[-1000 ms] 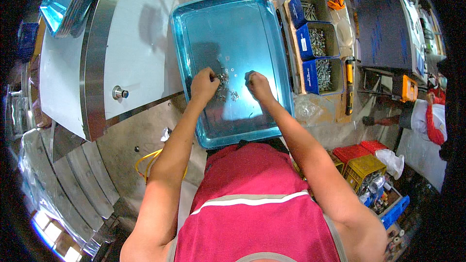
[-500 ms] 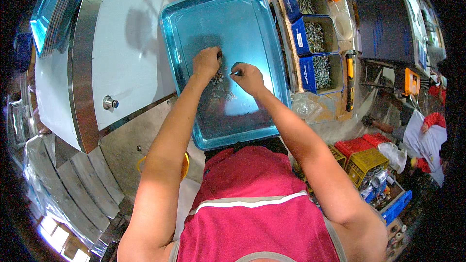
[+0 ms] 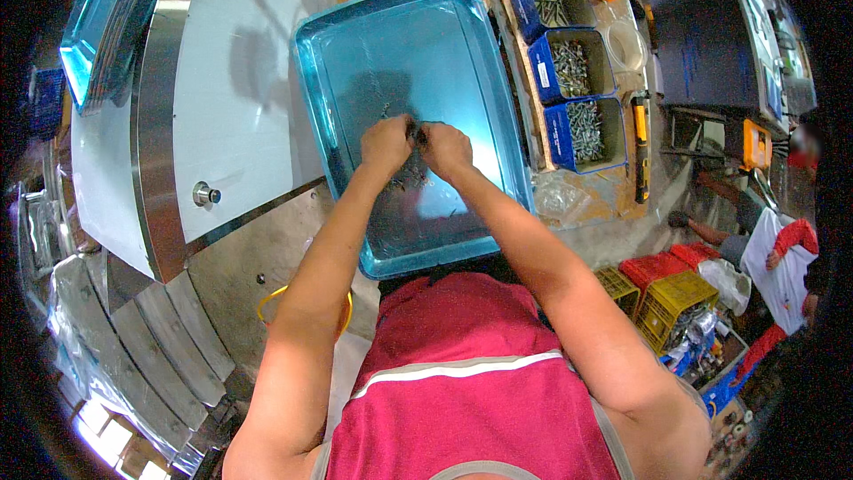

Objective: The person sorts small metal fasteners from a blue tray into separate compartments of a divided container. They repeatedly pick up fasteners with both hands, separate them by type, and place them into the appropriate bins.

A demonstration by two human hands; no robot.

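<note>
Over the blue tray [image 3: 418,262], my left hand [image 3: 386,148] and my right hand [image 3: 446,151] meet with fingertips almost touching. Both are closed, and a small dark piece [image 3: 415,132] shows between them. Its kind is too small to make out, and the fingers partly hide it. Small loose metal hardware [image 3: 410,176] lies scattered on the tray's floor below and around my hands, partly covered by them.
Right of the tray stand blue bins with screws [image 3: 553,7], mixed fasteners [image 3: 570,67] and bolts [image 3: 585,129]. A yellow-and-black tool [image 3: 640,149] lies beside them. At left is a pale panel [image 3: 240,116] with a knob [image 3: 206,193]. Other people work at the right.
My hands have come together: the right moved left and slightly down, the left moved slightly right and down. Another person's hand and arm have appeared at the upper right.
</note>
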